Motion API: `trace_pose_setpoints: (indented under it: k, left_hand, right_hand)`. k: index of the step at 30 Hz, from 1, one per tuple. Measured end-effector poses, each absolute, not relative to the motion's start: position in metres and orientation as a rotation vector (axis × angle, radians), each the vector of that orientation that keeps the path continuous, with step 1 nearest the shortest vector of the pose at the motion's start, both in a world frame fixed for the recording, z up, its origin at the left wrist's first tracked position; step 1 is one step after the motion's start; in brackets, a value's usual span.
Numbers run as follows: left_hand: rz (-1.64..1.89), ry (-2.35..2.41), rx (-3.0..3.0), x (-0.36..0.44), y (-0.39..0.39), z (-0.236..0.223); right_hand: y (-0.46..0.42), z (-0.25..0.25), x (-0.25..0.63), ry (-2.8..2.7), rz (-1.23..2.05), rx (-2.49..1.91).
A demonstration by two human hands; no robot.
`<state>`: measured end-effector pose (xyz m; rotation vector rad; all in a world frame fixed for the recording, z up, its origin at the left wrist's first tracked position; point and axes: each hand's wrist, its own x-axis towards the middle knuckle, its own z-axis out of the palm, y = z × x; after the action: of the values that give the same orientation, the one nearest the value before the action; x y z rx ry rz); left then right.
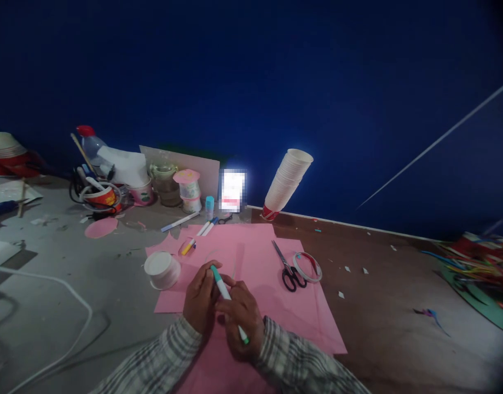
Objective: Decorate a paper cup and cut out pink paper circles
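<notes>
Where the sheets of pink paper (259, 246) reach the near edge, the right hand (243, 320) is closed round the green marker (223, 289), its fingers wrapping the barrel so that the pen slants, capped end far and left, other end near and right. The left hand (200, 295) curls at the teal cap, probably to steady that end; whether it truly grips, I cannot tell.

Left of the hands sits a white cylinder (162, 270), partly on the paper; whether it is hollow does not show. To the right, black-handled scissors (290, 268) lie with blades pointing far, just beside a clear ring (319, 273), both likely kept close for easy reach. A yellow marker (188, 247) lies farther left, near blue-capped markers (209, 226).

At far left, a red cup (111, 197) holds pens and other upright tools, probably to keep them together. Next come a pink-patterned cup (141, 193) and a glass jar (165, 186), its contents unclear. Far right of these, white paper cups (287, 183) stand nested in a tall, leaning stack near the blue wall (251, 82).
</notes>
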<state>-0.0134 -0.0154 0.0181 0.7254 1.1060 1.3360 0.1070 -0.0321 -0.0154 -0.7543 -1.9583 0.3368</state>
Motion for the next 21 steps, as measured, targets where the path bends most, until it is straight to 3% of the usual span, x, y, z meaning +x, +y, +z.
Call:
trace_pose_setpoints:
  k: [7,12,15,21]
  left_hand:
    - [1.295,1.218,1.032,-0.029,-0.006,0.018]
    - [0.601,1.217,1.577,-0.043,-0.006,0.024]
    - [0.358,1.259,1.934,-0.049,-0.008,0.026]
    - [0.379,1.35,1.974,-0.054,-0.007,0.026]
  right_hand:
    - [-0.01,0.014,0.129,-1.964,0.151,-0.886]
    - [0.023,0.022,0.151,-2.08,0.064,-1.349]
    - [0.041,0.017,0.154,-2.173,0.077,-1.527]
    - [0.041,0.013,0.145,-2.151,0.097,-1.649]
